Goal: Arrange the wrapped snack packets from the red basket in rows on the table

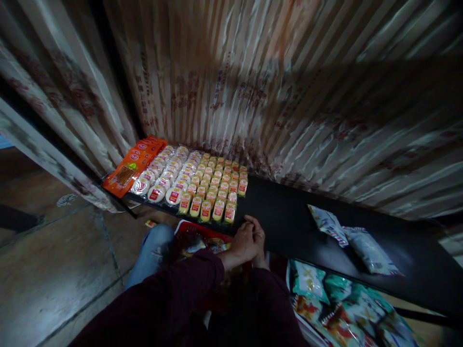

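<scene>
Yellow packets [213, 195] in neat rows are looking vulnerable, I am judging: a careless nudge forward could be knocking the nearest row crooked or tipping a packet off the edge of the black counter [289, 217]. That front row is sitting just ahead of the hands, almost touching the fingertips. The left hand [241, 245] and the right hand [259, 237] are pressing together at the counter edge, fingers curling inward; whether they are gripping anything, I cannot tell. A red basket [191, 231] is resting just below the hands, and 2 pale bags [327, 221] are lying well off to their right.
</scene>
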Motion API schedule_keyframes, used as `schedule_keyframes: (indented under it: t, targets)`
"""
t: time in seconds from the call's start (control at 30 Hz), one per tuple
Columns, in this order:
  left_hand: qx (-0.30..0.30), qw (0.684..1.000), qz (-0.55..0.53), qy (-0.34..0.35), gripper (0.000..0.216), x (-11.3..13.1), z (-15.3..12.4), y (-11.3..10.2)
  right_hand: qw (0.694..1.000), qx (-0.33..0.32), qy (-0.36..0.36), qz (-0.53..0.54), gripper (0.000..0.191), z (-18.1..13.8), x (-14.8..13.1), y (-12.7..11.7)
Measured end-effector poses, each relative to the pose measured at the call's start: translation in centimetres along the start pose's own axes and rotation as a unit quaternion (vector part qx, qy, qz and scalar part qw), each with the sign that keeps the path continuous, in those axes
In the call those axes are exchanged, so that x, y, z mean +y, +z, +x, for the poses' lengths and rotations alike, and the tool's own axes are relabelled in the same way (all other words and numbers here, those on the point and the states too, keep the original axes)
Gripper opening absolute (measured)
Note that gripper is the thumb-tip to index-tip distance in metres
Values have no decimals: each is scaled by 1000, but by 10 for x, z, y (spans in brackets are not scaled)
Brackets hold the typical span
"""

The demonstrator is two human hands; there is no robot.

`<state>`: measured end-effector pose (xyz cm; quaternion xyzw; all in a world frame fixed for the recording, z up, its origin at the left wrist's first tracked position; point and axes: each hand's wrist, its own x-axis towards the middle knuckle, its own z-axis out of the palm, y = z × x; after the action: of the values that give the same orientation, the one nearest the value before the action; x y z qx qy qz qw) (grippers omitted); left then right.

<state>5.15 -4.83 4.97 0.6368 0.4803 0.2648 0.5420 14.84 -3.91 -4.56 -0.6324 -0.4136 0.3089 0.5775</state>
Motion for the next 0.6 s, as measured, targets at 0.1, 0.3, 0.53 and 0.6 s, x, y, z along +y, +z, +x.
schedule_keyframes:
  t: [0.1, 0.3, 0.53, 0.6]
  targets:
    - [7, 996, 79, 50, 42, -16, -21, -1, 999, 2, -18, -31, 39, -24, -1, 1]
    - [-11, 979, 152, 139, 34, -62, -64, -5, 983, 37, -127, -125, 34, -81, 5, 9]
    - [-79, 978, 193, 6, 33, -139, -101, -26, 952, -189, 32, -239, 27, -144, 55, 41]
    - [-74, 979, 163, -102, 28, -158, -108, -40, 940, -213, 58, -261, 18, -160, 66, 54]
